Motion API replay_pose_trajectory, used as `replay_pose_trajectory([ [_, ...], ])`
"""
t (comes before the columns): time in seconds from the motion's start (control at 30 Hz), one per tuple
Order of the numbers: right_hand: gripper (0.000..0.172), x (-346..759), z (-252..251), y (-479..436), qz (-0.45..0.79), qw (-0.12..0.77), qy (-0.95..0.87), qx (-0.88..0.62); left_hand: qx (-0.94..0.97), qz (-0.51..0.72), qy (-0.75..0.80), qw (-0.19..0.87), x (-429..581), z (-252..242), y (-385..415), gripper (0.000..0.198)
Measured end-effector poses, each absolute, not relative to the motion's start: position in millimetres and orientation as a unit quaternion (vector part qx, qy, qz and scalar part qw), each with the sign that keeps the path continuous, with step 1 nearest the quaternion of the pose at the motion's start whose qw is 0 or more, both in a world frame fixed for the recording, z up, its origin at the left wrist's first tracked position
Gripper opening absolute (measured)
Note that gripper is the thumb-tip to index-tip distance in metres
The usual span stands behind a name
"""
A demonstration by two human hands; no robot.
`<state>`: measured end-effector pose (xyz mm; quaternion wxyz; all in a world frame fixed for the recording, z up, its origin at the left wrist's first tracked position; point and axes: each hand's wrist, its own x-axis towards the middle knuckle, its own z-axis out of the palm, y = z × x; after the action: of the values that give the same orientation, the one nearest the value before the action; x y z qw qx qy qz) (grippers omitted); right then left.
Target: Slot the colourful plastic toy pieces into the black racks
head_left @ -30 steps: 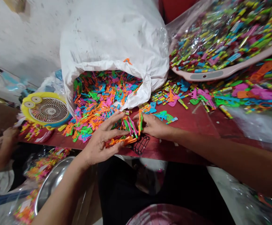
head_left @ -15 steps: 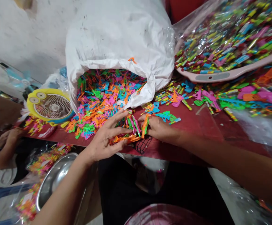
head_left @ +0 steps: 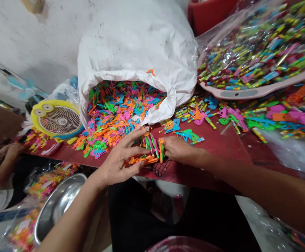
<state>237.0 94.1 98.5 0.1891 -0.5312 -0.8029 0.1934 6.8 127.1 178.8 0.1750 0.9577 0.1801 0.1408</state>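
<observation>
My left hand [head_left: 120,159] reaches over the front of the table, its thumb and fingers curved around several orange plastic toy pieces [head_left: 145,160]. Just right of its fingertips, pink and green plastic toy pieces [head_left: 151,143] stand together on edge. My right hand [head_left: 180,149] is closed, pinching an orange and green plastic toy piece [head_left: 161,150] against that row. Under the pieces lies a black rack with open loops [head_left: 160,169], partly covered. Behind my left hand, a heap of small coloured plastic pieces [head_left: 115,122] spills from a white sack [head_left: 139,45].
A yellow fan [head_left: 59,119] stands left of the sack. At right, a pink basin [head_left: 241,93] holds many coloured tubes, with more toy pieces [head_left: 286,112] before it. A metal bowl [head_left: 60,199] sits below the table's left edge. Another person's hands [head_left: 9,154] are at far left.
The view has shifted slightly, so the table appears a little lower. My right hand has tilted the orange and green piece closer to the row. My left hand keeps its pose.
</observation>
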Motion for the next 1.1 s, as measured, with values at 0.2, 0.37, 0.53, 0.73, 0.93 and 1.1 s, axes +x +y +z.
replay_pose_trajectory([
  [0.2, 0.012, 243, 105, 111, 0.291, 0.181, -0.782, -0.520, 0.958, 0.135, 0.179, 0.180, 6, 179, 129, 0.028],
  [0.37, 0.008, 252, 100, 121, 0.406, 0.248, -0.747, -0.465, 0.957, 0.139, 0.182, 0.180, 4, 176, 130, 0.029],
  [0.53, 0.012, 252, 94, 119, 0.440, 0.296, -0.731, -0.430, 0.958, 0.140, 0.176, 0.179, 3, 176, 131, 0.028],
  [0.73, 0.009, 259, 92, 116, 0.448, 0.288, -0.720, -0.445, 0.956, 0.144, 0.175, 0.187, 1, 176, 131, 0.028],
  [0.93, 0.008, 255, 80, 113, 0.461, 0.318, -0.716, -0.416, 0.953, 0.145, 0.178, 0.197, 1, 178, 130, 0.027],
  [1.1, 0.010, 250, 77, 108, 0.420, 0.306, -0.700, -0.490, 0.951, 0.148, 0.182, 0.201, 3, 178, 130, 0.027],
])
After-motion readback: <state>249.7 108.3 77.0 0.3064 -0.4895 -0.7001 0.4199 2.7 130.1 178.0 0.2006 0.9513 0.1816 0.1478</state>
